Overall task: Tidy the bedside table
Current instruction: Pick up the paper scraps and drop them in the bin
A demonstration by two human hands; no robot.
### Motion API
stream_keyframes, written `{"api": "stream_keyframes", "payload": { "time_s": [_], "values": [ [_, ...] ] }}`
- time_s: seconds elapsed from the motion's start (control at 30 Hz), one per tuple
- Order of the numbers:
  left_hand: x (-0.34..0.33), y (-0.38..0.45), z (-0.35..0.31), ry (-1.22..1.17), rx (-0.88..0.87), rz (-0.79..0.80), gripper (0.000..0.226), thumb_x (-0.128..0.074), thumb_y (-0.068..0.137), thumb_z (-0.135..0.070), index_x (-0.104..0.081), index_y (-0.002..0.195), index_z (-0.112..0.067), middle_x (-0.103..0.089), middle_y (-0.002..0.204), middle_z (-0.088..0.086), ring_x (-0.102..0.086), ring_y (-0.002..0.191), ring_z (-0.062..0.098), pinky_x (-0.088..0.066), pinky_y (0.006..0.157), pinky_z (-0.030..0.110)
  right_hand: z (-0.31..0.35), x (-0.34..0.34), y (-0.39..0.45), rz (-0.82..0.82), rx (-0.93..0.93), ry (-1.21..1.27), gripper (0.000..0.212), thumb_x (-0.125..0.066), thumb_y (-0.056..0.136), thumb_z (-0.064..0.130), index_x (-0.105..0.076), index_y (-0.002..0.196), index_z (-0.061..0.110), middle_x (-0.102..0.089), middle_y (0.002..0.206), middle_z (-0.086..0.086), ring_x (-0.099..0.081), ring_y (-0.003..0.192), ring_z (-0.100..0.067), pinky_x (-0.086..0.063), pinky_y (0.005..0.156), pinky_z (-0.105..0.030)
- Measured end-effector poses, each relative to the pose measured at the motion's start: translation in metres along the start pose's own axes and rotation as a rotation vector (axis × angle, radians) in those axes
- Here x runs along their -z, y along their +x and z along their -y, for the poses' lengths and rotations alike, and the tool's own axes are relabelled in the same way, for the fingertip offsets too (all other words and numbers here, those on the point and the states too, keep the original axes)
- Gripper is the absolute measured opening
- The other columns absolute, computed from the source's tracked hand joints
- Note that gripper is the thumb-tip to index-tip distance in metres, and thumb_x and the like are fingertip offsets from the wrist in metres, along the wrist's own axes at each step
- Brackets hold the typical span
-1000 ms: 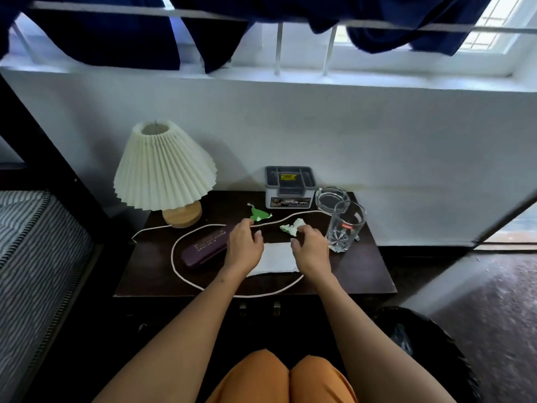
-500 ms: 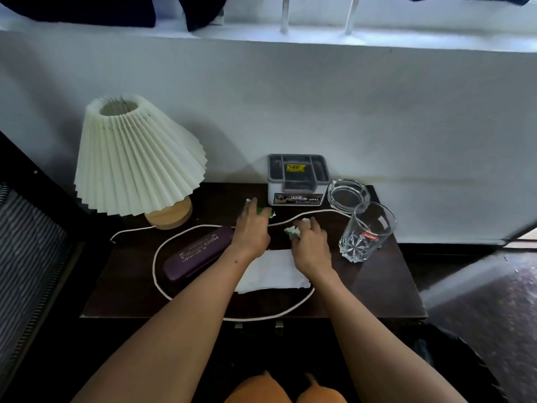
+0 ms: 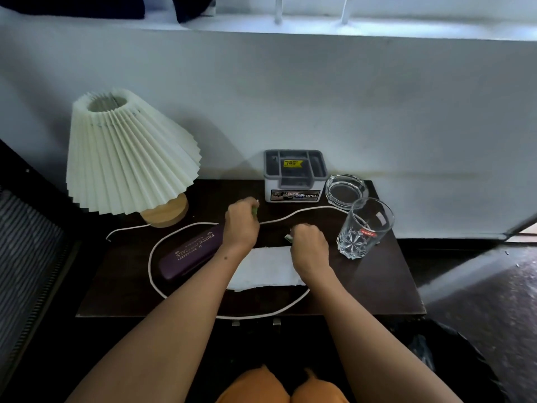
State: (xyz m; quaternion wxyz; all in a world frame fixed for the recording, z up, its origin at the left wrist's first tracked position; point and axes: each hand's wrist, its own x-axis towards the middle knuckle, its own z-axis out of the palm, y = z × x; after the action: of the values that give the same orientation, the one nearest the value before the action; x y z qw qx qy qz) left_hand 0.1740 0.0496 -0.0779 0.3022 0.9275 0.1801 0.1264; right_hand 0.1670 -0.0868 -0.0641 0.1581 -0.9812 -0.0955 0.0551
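At the middle of the table [image 3: 377, 295], our left hand [image 3: 242, 225] pinches a green scrap [image 3: 254, 211] and our right hand [image 3: 309, 245] a pale scrap [image 3: 288, 237], both likely light, crushable litter we can take anywhere, while the glass [image 3: 364, 228] at right looks fragile.

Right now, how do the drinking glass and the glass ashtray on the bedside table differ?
The drinking glass is tall and upright with a cut pattern at its base; the ashtray is low, wide and round. The glass carries a red label; the ashtray shows none. The glass stands nearer the table's front, by the right hand; the ashtray sits behind it, beside the grey organiser box. Both are clear and look empty.
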Motion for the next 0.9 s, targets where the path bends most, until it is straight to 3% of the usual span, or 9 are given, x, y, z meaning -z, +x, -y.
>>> {"api": "stream_keyframes", "payload": {
  "time_s": [0.1,0.2,0.33,0.5,0.6,0.67,0.73,0.8,0.9],
  "values": [
    [0.007,-0.013,-0.005,-0.085,0.028,-0.103,0.026,-0.059,0.087,0.000,-0.067,0.111,-0.004,-0.060,0.117,0.014,-0.061,0.106,0.025,-0.048,0.089,0.026,-0.001,0.000,-0.012,-0.120,-0.028,0.087,0.028,-0.042,0.086,-0.007,-0.055,0.108,0.007,-0.063,0.106,-0.013,-0.059,0.096,-0.035,-0.034,0.064,-0.032],
    [0.013,-0.033,-0.011,-0.169,0.079,-0.143,0.019,-0.063,0.085,-0.003,-0.071,0.103,-0.004,-0.058,0.118,0.013,-0.061,0.104,0.023,-0.047,0.089,0.022,-0.003,0.004,-0.027,-0.278,-0.091,0.262,0.025,-0.043,0.089,-0.001,-0.047,0.112,0.010,-0.062,0.105,-0.012,-0.061,0.091,-0.037,-0.039,0.065,-0.037],
    [0.019,-0.070,-0.031,-0.313,0.097,-0.101,0.014,-0.065,0.083,-0.005,-0.074,0.094,-0.006,-0.073,0.093,0.008,-0.068,0.085,0.018,-0.052,0.078,0.025,-0.018,0.012,-0.052,-0.424,-0.008,0.411,0.027,-0.046,0.091,0.001,-0.057,0.114,0.007,-0.063,0.109,-0.012,-0.062,0.093,-0.033,-0.047,0.078,-0.039],
    [0.004,-0.121,-0.078,-0.467,0.179,-0.029,0.009,-0.071,0.078,-0.008,-0.064,0.081,-0.012,-0.071,0.085,0.006,-0.063,0.077,0.013,-0.045,0.071,0.017,-0.059,0.018,-0.091,-0.577,-0.029,0.541,0.021,-0.054,0.085,-0.004,-0.071,0.094,0.003,-0.068,0.098,-0.013,-0.066,0.086,-0.030,-0.048,0.079,-0.031],
    [-0.017,-0.150,-0.110,-0.500,0.179,0.029,0.008,-0.073,0.076,-0.009,-0.071,0.083,-0.008,-0.073,0.086,0.007,-0.063,0.073,0.011,-0.044,0.071,0.010,-0.094,0.017,-0.112,-0.654,-0.129,0.590,0.020,-0.056,0.082,-0.005,-0.071,0.094,0.000,-0.066,0.098,-0.016,-0.065,0.088,-0.028,-0.042,0.081,-0.019],
    [-0.034,-0.169,-0.128,-0.511,0.164,0.088,0.011,-0.074,0.075,-0.010,-0.074,0.085,-0.006,-0.075,0.086,0.007,-0.067,0.075,0.013,-0.045,0.081,0.006,-0.117,0.016,-0.125,-0.691,-0.208,0.602,0.020,-0.057,0.082,-0.003,-0.071,0.097,-0.004,-0.064,0.101,-0.019,-0.064,0.090,-0.029,-0.044,0.084,-0.022],
    [-0.054,-0.189,-0.146,-0.558,0.163,0.175,0.011,-0.074,0.075,-0.009,-0.076,0.085,-0.005,-0.076,0.086,0.008,-0.071,0.078,0.016,-0.051,0.088,0.017,-0.143,0.012,-0.138,-0.733,-0.290,0.601,0.022,-0.056,0.080,-0.001,-0.071,0.094,-0.005,-0.063,0.098,-0.023,-0.064,0.087,-0.033,-0.044,0.082,-0.024],
    [-0.075,-0.207,-0.160,-0.550,0.182,0.269,0.012,-0.073,0.074,-0.009,-0.077,0.085,-0.008,-0.077,0.086,0.009,-0.072,0.081,0.019,-0.056,0.085,0.031,-0.168,0.009,-0.153,-0.749,-0.412,0.613,0.021,-0.057,0.080,-0.003,-0.072,0.093,-0.006,-0.063,0.094,-0.025,-0.064,0.084,-0.038,-0.040,0.080,-0.024],
    [-0.105,-0.235,-0.177,-0.493,0.219,0.415,0.014,-0.071,0.074,-0.009,-0.077,0.086,-0.010,-0.076,0.085,0.008,-0.070,0.083,0.019,-0.053,0.082,0.026,-0.209,0.002,-0.180,-0.663,-0.634,0.618,0.020,-0.058,0.083,0.001,-0.073,0.097,0.001,-0.068,0.095,-0.023,-0.064,0.089,-0.038,-0.043,0.082,-0.031]
  ]
}}
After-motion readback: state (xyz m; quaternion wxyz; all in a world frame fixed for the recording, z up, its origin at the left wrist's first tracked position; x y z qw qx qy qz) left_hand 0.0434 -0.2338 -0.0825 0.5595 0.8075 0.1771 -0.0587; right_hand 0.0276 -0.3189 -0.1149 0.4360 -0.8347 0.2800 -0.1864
